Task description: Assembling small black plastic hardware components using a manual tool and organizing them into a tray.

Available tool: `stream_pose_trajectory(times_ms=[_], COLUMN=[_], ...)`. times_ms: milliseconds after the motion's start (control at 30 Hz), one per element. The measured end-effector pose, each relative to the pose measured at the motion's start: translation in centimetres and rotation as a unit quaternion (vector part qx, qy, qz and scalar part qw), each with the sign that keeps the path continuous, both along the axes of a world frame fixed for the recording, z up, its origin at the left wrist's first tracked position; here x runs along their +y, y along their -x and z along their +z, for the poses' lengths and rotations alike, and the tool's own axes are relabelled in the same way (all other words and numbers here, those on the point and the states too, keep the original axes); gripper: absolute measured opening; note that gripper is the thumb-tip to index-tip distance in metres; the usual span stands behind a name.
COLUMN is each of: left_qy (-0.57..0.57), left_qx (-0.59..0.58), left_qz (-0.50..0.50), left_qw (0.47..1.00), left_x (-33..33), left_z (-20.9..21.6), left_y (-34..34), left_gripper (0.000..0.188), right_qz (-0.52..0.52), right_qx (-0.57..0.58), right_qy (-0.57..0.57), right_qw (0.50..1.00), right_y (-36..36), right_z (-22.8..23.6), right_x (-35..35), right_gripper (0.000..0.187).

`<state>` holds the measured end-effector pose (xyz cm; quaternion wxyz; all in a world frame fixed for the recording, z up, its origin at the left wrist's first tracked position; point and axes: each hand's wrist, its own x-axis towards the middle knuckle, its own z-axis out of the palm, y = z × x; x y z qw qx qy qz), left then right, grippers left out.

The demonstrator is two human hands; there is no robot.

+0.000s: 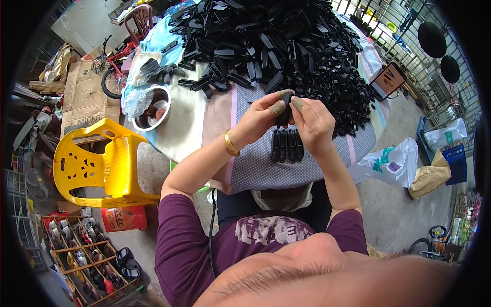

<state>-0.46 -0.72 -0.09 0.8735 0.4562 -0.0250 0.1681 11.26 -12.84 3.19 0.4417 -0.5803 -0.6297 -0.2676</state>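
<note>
Okay, your left hand [258,120] and right hand [315,125] share a pinching grip on that narrow black plastic-looking piece [283,117], I'd hold it straight and press evenly

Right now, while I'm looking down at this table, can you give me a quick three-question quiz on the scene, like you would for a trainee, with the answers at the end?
1. True or false: the yellow chair stands to the left of the cloth-covered table.
2. What is held between the left hand and the right hand?
A) a bowl
B) a black piece
C) a shoe
3. Fill in: the gold-coloured bracelet is worn on the ____ wrist.

Key: 1. True. 2. B. 3. Left.
</note>
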Motion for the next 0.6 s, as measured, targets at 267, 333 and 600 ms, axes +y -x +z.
stream_pose_trajectory(times_ms=[267,333,600], left_qy=[-0.023,-0.005,-0.587], left_qx=[0.039,0.043,0.121], left_qz=[0.035,0.027,0.326], left_qw=[0.998,0.999,0.731], left_x=[-0.3,-1.0,1.5], left_z=[0.0,0.2,0.9], left_y=[0.4,0.2,-1.0], left_gripper=[0.042,0.041,0.043], right_qz=[0.019,0.019,-0.121], right_qx=[0.000,0.000,0.245], right_qy=[0.073,0.078,0.168], right_qw=[0.997,0.997,0.947], right_y=[0.8,0.8,0.1], right_z=[0.6,0.5,0.3], right_x=[-0.7,-1.2,-5.6], right_gripper=[0.025,0.027,0.031])
